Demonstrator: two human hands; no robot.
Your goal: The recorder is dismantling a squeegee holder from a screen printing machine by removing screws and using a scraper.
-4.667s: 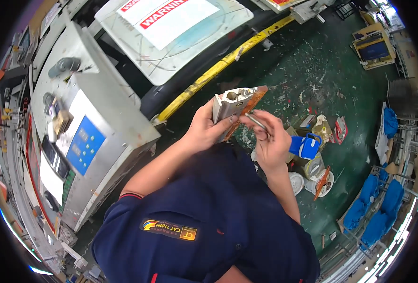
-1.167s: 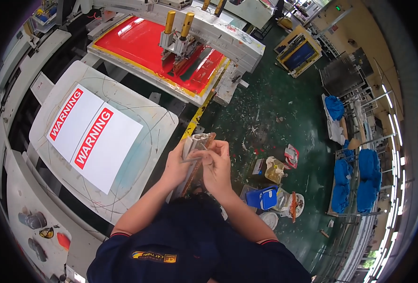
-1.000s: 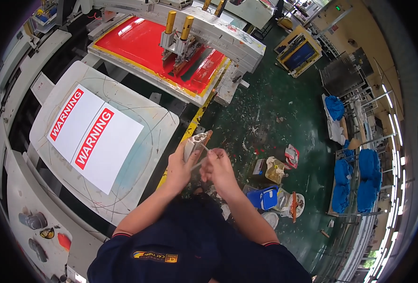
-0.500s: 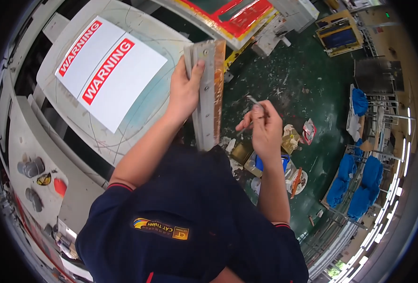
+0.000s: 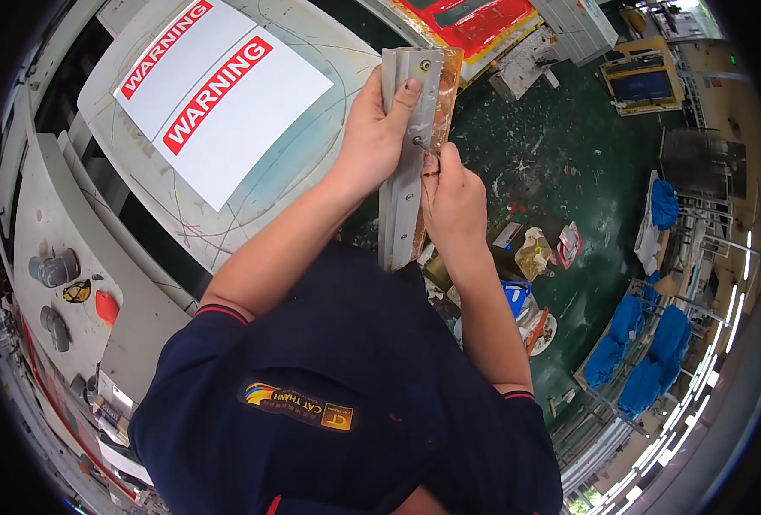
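My left hand (image 5: pixel 379 129) grips a long grey metal squeegee holder (image 5: pixel 402 210) with an orange-stained blade edge, held upright in front of my chest. Its thumb presses on the flat face near the top. My right hand (image 5: pixel 451 196) is closed on a small thin metal tool (image 5: pixel 422 148) whose tip touches a screw on the holder's face. The holder's lower end rests against my dark blue shirt.
A white machine cover with a red-lettered warning sheet (image 5: pixel 217 94) lies to my left. A red-inked printing screen (image 5: pixel 466 19) is ahead. Ink cans, a blue container (image 5: pixel 516 296) and rags litter the green floor (image 5: pixel 586 180) to my right. Grey control panel (image 5: pixel 63 283) far left.
My right hand came back from the side and now presses the small tool onto the holder. The holder stays upright in my left hand, and my view has shifted slightly.
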